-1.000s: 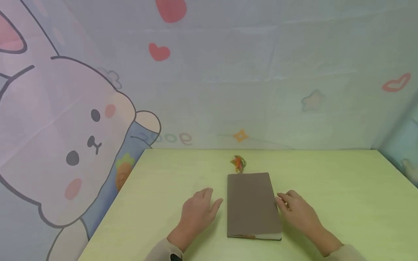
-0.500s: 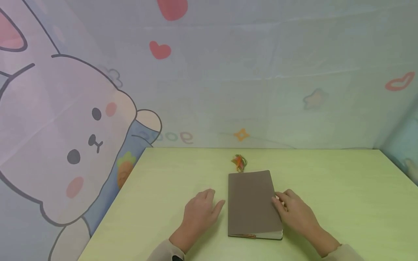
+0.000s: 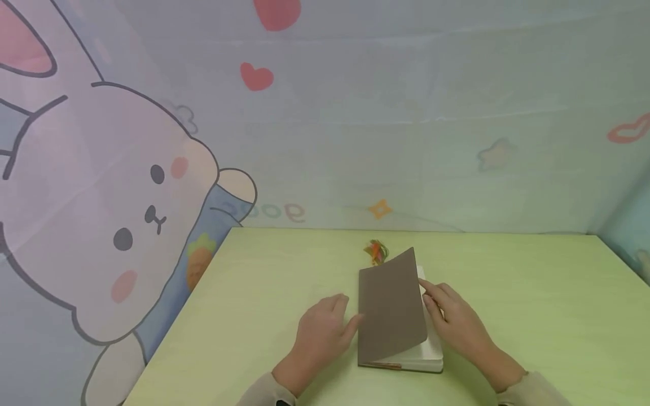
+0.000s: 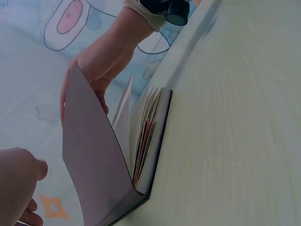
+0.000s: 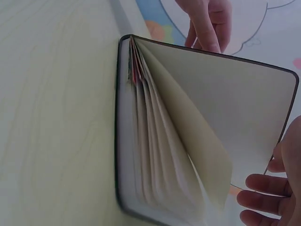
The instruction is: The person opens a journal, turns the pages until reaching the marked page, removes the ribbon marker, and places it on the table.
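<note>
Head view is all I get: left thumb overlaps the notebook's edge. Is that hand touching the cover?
Observer: No. The left wrist view shows a gap between the left hand and the cover.
Operator: Copy. Cover's partly lifted on my side, can't see far under it. Pages all lying together?
Observer: No. In the right wrist view, a leaf stands up between the cover and the other pages.

rectangular brown notebook cover [image 3: 391, 310]: smooth, matt. cream paper pages [image 5: 188, 115]: matt. flat yellow-green tabletop [image 3: 244, 299]: smooth, faint wood-like grain.
</note>
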Demonstrator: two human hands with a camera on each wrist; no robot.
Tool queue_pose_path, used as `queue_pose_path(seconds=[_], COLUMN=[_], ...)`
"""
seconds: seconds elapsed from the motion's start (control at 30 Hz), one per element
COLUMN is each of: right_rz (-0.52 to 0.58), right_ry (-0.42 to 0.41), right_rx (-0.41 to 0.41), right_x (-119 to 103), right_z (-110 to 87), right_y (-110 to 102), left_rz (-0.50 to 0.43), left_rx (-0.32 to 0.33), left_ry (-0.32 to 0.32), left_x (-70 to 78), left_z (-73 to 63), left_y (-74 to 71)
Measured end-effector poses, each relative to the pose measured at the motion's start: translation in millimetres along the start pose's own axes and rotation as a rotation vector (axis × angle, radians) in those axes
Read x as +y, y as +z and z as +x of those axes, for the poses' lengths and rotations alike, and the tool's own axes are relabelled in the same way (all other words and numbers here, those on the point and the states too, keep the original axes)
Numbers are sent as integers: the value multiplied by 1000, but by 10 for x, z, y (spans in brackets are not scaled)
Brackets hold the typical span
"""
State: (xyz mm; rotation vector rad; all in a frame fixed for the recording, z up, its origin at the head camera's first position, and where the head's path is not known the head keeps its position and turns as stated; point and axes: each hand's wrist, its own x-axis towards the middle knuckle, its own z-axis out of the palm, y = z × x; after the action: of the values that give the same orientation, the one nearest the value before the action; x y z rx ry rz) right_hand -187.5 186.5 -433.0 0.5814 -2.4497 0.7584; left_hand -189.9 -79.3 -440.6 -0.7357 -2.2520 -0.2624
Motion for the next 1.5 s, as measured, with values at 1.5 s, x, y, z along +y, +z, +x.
queue_pose_path(seconds=[1.5], right_rz=[-111], right_ry=[-363], right_rx=[16], right_x=[-149], right_z=[421], right_y=[191], left_rz=[-75], left_rx=[27], left_ry=[26], left_x=[94], left_z=[477], left_y=[-433])
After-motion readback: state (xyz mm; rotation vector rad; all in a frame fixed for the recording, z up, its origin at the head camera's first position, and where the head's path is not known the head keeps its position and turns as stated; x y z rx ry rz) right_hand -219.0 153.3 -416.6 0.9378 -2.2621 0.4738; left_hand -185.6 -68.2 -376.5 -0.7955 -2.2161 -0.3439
